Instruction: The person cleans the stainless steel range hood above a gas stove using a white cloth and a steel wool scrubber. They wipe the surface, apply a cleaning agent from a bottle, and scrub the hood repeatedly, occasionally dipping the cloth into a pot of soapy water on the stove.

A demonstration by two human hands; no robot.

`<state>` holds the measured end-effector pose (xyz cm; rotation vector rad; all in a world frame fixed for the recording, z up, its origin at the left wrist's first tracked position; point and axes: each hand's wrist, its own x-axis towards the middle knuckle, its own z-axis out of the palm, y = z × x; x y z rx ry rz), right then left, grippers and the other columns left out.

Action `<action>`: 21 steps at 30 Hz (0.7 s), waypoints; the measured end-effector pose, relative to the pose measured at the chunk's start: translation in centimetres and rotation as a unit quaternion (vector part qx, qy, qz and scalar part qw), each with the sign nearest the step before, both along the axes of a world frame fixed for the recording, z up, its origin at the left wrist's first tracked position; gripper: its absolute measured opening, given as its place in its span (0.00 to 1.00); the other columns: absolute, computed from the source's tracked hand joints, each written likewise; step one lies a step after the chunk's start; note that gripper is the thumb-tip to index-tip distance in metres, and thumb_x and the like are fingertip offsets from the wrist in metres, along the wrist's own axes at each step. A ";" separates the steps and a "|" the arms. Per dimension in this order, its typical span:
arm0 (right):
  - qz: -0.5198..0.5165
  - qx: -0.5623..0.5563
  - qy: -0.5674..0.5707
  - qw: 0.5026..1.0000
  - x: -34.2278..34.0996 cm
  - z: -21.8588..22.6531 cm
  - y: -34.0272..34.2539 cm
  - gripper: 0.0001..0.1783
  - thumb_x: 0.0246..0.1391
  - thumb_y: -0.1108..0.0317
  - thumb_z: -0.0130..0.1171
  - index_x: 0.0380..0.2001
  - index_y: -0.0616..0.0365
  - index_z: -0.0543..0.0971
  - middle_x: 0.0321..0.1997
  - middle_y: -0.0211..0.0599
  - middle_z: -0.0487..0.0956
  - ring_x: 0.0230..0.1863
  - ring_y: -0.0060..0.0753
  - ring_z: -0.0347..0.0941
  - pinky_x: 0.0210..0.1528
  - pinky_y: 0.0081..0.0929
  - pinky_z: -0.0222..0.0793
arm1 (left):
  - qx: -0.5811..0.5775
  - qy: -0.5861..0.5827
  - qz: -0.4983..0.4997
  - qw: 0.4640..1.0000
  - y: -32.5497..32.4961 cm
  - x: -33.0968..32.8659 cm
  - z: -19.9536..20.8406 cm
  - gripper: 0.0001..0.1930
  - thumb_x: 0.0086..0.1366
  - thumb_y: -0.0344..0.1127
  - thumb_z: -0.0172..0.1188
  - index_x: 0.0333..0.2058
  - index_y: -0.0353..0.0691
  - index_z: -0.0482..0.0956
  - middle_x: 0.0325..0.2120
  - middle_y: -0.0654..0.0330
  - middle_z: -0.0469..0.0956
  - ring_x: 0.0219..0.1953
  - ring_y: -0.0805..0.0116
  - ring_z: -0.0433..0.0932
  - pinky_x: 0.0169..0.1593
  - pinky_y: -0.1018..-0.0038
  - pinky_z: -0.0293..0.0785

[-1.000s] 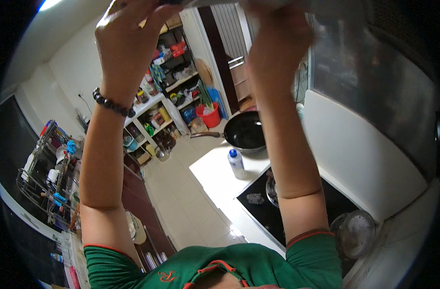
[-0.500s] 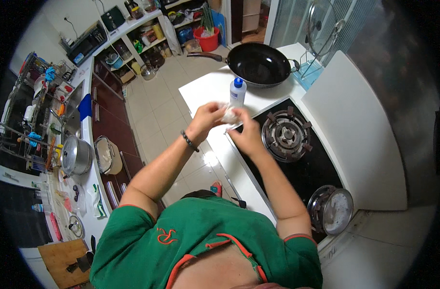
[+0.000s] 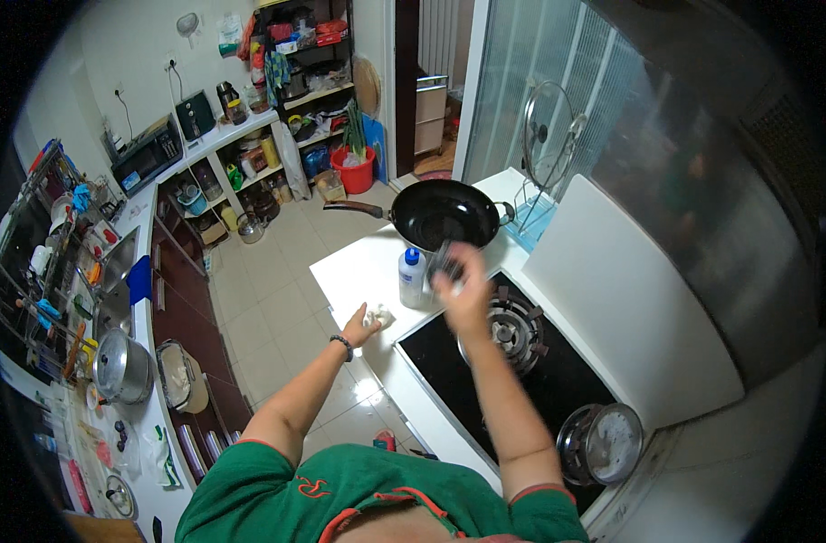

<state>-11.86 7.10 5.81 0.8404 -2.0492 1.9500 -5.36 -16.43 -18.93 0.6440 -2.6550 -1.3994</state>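
Left of the bottle [image 3: 412, 282], the left hand [image 3: 358, 329] grips a white wad [image 3: 377, 315]; right of it, the right hand [image 3: 468, 288] grips a dark thing [image 3: 444, 262].

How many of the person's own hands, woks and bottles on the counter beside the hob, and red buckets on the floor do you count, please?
Hands: 2 (left hand, right hand)
Black wok: 1
Blue-capped bottle: 1
Red bucket: 1
Total: 5
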 end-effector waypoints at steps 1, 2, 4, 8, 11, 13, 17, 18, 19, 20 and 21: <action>-0.020 -0.072 0.093 0.993 -1.9 4.3 0.7 0.21 0.46 0.80 0.59 0.47 0.62 0.71 0.41 0.35 0.76 0.42 0.28 0.73 0.46 0.25 0.71 | -0.035 -0.001 0.004 0.999 0.3 0.1 1.7 0.39 0.58 0.50 0.59 0.60 0.29 0.56 0.59 0.40 0.60 0.62 0.53 0.59 0.63 0.67 0.57; 0.005 -0.168 0.038 0.985 -1.4 9.9 1.3 0.20 0.49 0.79 0.58 0.47 0.62 0.71 0.43 0.36 0.75 0.40 0.24 0.73 0.44 0.20 0.72 | -0.067 -0.006 0.017 0.998 0.2 0.7 2.9 0.39 0.57 0.50 0.60 0.59 0.29 0.58 0.57 0.39 0.62 0.61 0.52 0.62 0.62 0.67 0.58; -0.007 -0.345 0.146 0.927 -1.2 19.2 2.4 0.18 0.52 0.77 0.57 0.47 0.65 0.71 0.44 0.39 0.75 0.42 0.28 0.73 0.45 0.20 0.72 | -0.062 0.086 0.038 0.994 0.8 0.5 8.9 0.34 0.58 0.48 0.60 0.57 0.31 0.64 0.55 0.43 0.67 0.58 0.52 0.66 0.60 0.67 0.61; 0.059 -0.548 0.048 0.833 6.0 32.2 2.6 0.11 0.51 0.75 0.58 0.39 0.64 0.75 0.34 0.33 0.77 0.36 0.24 0.71 0.42 0.21 0.67 | -0.125 0.462 -0.078 0.875 5.3 0.0 33.5 0.27 0.59 0.29 0.59 0.58 0.40 0.63 0.57 0.50 0.65 0.58 0.57 0.66 0.57 0.67 0.67; 0.092 -0.562 0.185 0.801 2.5 31.9 0.8 0.11 0.50 0.74 0.60 0.38 0.63 0.77 0.34 0.33 0.78 0.38 0.24 0.71 0.45 0.22 0.65 | -0.320 0.652 -0.103 0.680 6.9 -1.3 46.2 0.24 0.61 0.27 0.56 0.56 0.39 0.66 0.53 0.50 0.68 0.55 0.60 0.69 0.55 0.71 0.69; 0.101 -0.535 0.221 0.809 -1.6 29.7 -1.2 0.12 0.49 0.76 0.61 0.39 0.64 0.78 0.38 0.34 0.79 0.38 0.25 0.72 0.46 0.23 0.66 | -0.427 0.690 -0.098 0.576 9.0 -0.8 52.1 0.23 0.61 0.26 0.54 0.56 0.34 0.65 0.52 0.48 0.69 0.54 0.59 0.69 0.56 0.68 0.67; -0.076 -0.398 0.286 0.869 -0.1 28.7 0.2 0.09 0.52 0.76 0.54 0.37 0.64 0.78 0.34 0.37 0.79 0.35 0.26 0.72 0.43 0.25 0.66 | -0.457 0.669 -0.103 0.577 10.7 0.4 55.0 0.28 0.57 0.20 0.47 0.59 0.29 0.60 0.56 0.42 0.64 0.60 0.50 0.62 0.62 0.62 0.57; 0.132 -0.500 0.336 0.787 -1.8 30.4 1.3 0.09 0.54 0.74 0.52 0.37 0.64 0.78 0.33 0.37 0.78 0.35 0.27 0.72 0.44 0.26 0.65 | -0.466 0.666 -0.106 0.573 11.2 0.2 55.4 0.28 0.57 0.19 0.47 0.59 0.29 0.60 0.56 0.42 0.64 0.60 0.49 0.62 0.62 0.62 0.58; 0.153 -0.529 0.330 0.767 -2.9 31.0 1.5 0.08 0.53 0.75 0.54 0.37 0.64 0.78 0.33 0.36 0.78 0.35 0.27 0.72 0.44 0.25 0.65 | -0.454 0.684 -0.115 0.559 11.9 0.3 55.7 0.27 0.57 0.18 0.45 0.58 0.29 0.62 0.55 0.42 0.65 0.59 0.49 0.63 0.61 0.65 0.59; 0.175 -0.558 0.318 0.746 -1.9 31.8 0.8 0.08 0.51 0.77 0.56 0.37 0.64 0.77 0.33 0.35 0.78 0.35 0.27 0.71 0.45 0.25 0.64 | -0.452 0.689 -0.116 0.554 11.7 0.0 55.6 0.26 0.57 0.17 0.45 0.57 0.29 0.62 0.55 0.42 0.66 0.59 0.49 0.64 0.61 0.65 0.59; 0.163 -0.565 0.305 0.749 -1.4 31.7 0.3 0.09 0.50 0.78 0.56 0.37 0.64 0.77 0.33 0.35 0.78 0.35 0.27 0.71 0.44 0.25 0.65 | -0.448 0.699 -0.116 0.545 11.7 -0.5 55.7 0.26 0.56 0.17 0.45 0.57 0.29 0.63 0.55 0.42 0.66 0.58 0.49 0.64 0.61 0.65 0.60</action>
